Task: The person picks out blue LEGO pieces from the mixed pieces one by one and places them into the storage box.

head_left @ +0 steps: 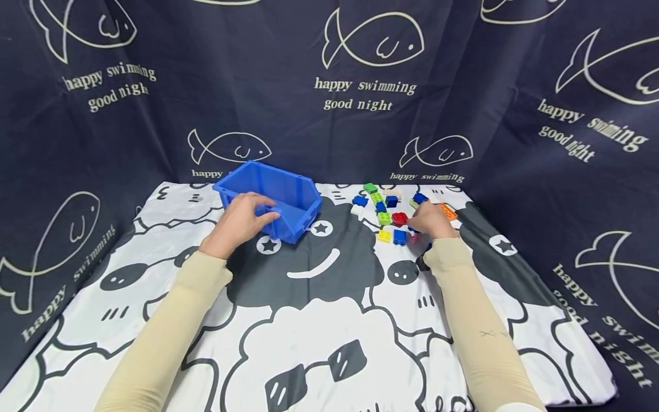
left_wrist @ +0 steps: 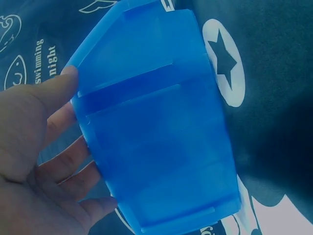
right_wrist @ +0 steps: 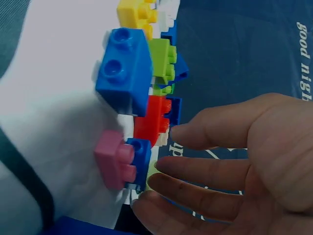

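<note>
A blue open-fronted plastic bin (head_left: pixel 285 220) stands left of the middle on the cloth-covered table. My left hand (head_left: pixel 239 223) grips its near edge, and in the left wrist view the thumb (left_wrist: pixel 66 85) lies against that edge with the other fingers spread along it. My right hand (head_left: pixel 433 222) is over the right side of a group of toy building bricks. In the right wrist view its fingers are apart with nothing between them, fingertips close to a pink brick (right_wrist: pixel 108 159), a blue brick beside it and a red brick (right_wrist: pixel 147 121). A larger blue brick (right_wrist: pixel 129 71) stands nearby.
Several more bricks lie at the back right, among them a yellow brick (head_left: pixel 384 236), a green brick (head_left: pixel 370 187) and an orange piece (head_left: pixel 448 211). A dark curtain (head_left: pixel 288 74) with fish drawings hangs behind and beside the table. The tablecloth (head_left: pixel 329 320) carries sheep drawings.
</note>
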{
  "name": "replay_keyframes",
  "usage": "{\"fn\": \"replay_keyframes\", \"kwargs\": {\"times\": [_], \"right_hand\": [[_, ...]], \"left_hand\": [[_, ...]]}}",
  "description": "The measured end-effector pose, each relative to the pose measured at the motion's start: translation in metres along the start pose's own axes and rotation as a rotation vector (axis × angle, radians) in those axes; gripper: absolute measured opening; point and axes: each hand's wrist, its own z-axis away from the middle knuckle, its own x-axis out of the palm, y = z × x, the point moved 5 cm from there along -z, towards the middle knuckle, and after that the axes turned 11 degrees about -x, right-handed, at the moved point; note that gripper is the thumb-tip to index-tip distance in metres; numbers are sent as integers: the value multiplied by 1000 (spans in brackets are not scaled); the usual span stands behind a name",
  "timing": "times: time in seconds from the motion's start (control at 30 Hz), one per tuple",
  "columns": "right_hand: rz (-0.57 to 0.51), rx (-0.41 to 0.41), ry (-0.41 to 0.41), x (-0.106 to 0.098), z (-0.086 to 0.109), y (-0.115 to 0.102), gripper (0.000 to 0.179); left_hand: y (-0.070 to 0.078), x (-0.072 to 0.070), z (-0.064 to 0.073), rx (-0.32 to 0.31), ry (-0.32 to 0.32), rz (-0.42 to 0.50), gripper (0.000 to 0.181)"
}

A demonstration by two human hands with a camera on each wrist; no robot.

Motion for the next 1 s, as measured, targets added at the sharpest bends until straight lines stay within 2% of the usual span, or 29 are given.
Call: {"fn": "replay_keyframes", "kwargs": {"times": [0.17,0.4,0.63,0.77,0.87,1.0], "right_hand": [[-2,37,11,3,1,6,21],[-58,88,-4,6,1,14,28],[-39,49,39,11,-2,18,23],[-60,68,39,15,-3,19,23],[-74,80,36,16,-2,16,25],[-76,55,43,13,-1,9,24]], "left_hand": [[2,3,-2,-11,0,-11,33],[4,8,-6,-21,1,-15,34],[4,8,-4,-48,-9,-33,36],[3,7,-2,-66,-17,-36,36],[1,7,-1,-71,-17,-35,35],[-2,5,1,-72,-5,-33,34]]}}
